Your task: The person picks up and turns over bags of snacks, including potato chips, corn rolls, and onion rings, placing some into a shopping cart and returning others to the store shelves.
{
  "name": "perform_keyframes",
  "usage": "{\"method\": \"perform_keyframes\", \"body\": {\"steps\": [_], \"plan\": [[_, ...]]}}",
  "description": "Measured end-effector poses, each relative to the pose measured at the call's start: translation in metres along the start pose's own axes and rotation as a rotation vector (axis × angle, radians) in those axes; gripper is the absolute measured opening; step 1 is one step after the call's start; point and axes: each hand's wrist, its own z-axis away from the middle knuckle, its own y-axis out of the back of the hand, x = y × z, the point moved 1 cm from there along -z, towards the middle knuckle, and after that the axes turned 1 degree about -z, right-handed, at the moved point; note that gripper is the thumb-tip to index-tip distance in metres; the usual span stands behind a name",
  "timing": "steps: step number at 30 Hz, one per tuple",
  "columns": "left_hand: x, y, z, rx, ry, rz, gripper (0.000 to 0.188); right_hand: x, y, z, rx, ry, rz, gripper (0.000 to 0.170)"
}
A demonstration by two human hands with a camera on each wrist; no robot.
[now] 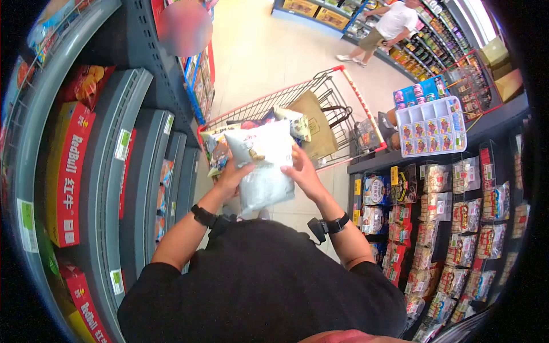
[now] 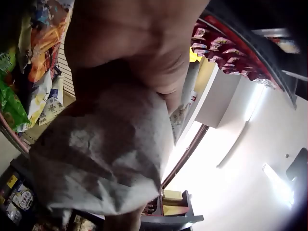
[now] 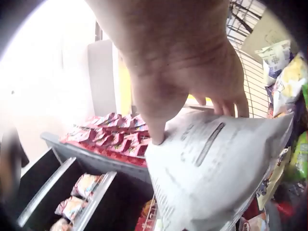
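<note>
A puffy, pale snack bag (image 1: 266, 166) is held upright between both hands in front of the body. My left hand (image 1: 231, 178) grips its left edge, thumb across the near face. On the opposite edge my right hand (image 1: 303, 174) does the same, and in the right wrist view its thumb and fingers (image 3: 227, 107) wrap the top of the bag, whose printed face shows. The left wrist view shows the bag's crinkled side (image 2: 110, 154) below the left hand (image 2: 139, 43). Right behind the bag stands a shopping cart (image 1: 337, 80) with several snack packs (image 1: 217, 151) in it.
A brown paper bag (image 1: 314, 123) leans in the cart. Grey shelves (image 1: 128, 143) with red drink boxes (image 1: 68, 171) line the left side. Hanging packaged snacks (image 1: 434, 206) fill a rack on the right, a compartment tray (image 1: 432, 126) above it. A person (image 1: 392, 26) stands farther off.
</note>
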Motion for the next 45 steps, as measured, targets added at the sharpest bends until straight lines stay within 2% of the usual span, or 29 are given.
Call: {"method": "perform_keyframes", "body": {"steps": [2,5,9,10,13,15,18,23,33,37,40,45], "plan": [[0.0,-0.002,-0.002,-0.104,0.069,0.117,0.052,0.006,0.003,-0.001,-0.184,-0.057,-0.258,0.069],[0.002,0.001,0.006,-0.007,0.16,0.079,0.048,0.004,-0.018,0.008,-0.192,-0.185,-0.412,0.067],[0.013,0.01,0.008,0.09,-0.018,-0.197,0.058,0.016,-0.028,-0.01,-0.005,-0.199,-0.261,0.052],[0.011,0.015,0.008,0.058,-0.095,-0.278,0.066,0.021,-0.033,-0.014,0.058,-0.166,-0.21,0.045],[0.016,0.02,0.021,0.135,0.024,-0.231,0.068,0.023,-0.048,-0.021,0.054,-0.204,-0.186,0.045],[0.01,0.029,0.024,0.158,-0.03,-0.161,0.065,0.018,-0.058,-0.024,0.005,-0.275,-0.235,0.044],[0.017,0.039,0.03,0.217,0.062,-0.12,0.067,0.024,-0.069,-0.031,-0.099,-0.36,-0.381,0.044],[0.02,0.051,0.041,0.267,0.165,0.121,0.049,0.016,-0.088,-0.031,-0.268,-0.56,-0.607,0.047],[0.002,0.06,0.04,0.29,0.165,0.25,0.05,0.016,-0.092,-0.039,-0.261,-0.621,-0.572,0.047],[-0.004,0.055,0.037,0.303,0.114,0.271,0.051,0.02,-0.081,-0.041,-0.279,-0.573,-0.496,0.048],[-0.003,0.045,0.039,0.323,0.006,0.205,0.051,0.018,-0.073,-0.04,-0.294,-0.495,-0.459,0.048],[-0.018,0.034,0.03,0.355,-0.012,0.069,0.056,0.027,-0.05,-0.046,-0.347,-0.461,-0.427,0.049]]}}
